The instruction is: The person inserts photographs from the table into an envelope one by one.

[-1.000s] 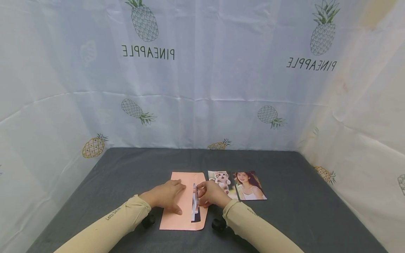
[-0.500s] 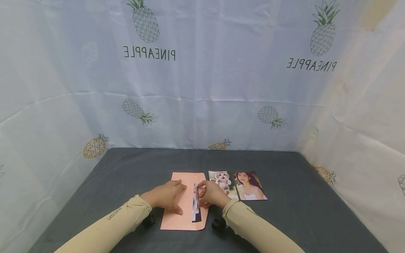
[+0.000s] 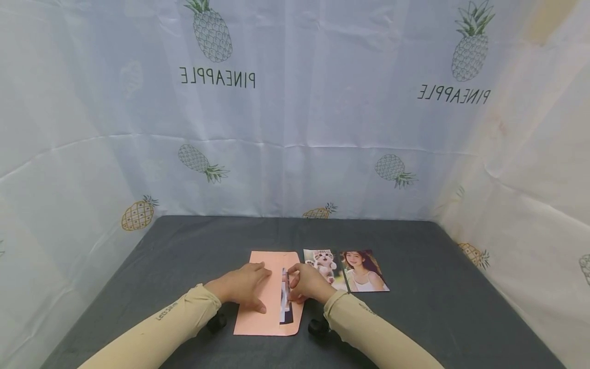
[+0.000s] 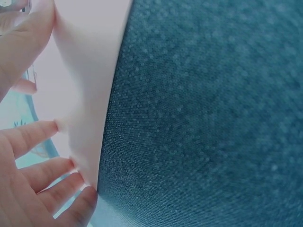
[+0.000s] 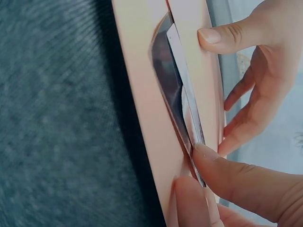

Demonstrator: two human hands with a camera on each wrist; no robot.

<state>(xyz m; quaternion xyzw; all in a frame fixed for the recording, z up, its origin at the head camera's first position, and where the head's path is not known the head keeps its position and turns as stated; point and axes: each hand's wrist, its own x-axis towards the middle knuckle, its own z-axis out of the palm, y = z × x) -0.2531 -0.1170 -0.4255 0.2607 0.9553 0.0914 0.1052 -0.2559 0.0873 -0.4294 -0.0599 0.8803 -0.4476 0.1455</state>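
Note:
A pale orange envelope point(image 3: 251, 323) lies on the dark table with its opening toward the right. Photos point(image 3: 285, 313) stick partly out of that opening; the rest of them is hidden inside. My left hand point(image 3: 243, 287) rests on the envelope with its fingers spread, and in the left wrist view the fingertips meet the envelope's surface point(image 4: 90, 71). At the opening, my right hand point(image 3: 311, 282) pinches the edge of the photos between thumb and finger. The right wrist view shows the thumb on the light strip of the photos point(image 5: 177, 56), beside a glossy dark part.
Right of the envelope lie a kitten photo point(image 3: 324, 262) and a portrait photo point(image 3: 365, 274), side by side. The kitten photo is partly behind the right hand. A curtain with pineapple prints point(image 3: 322, 118) hangs around the dark cloth-covered table point(image 3: 415, 318).

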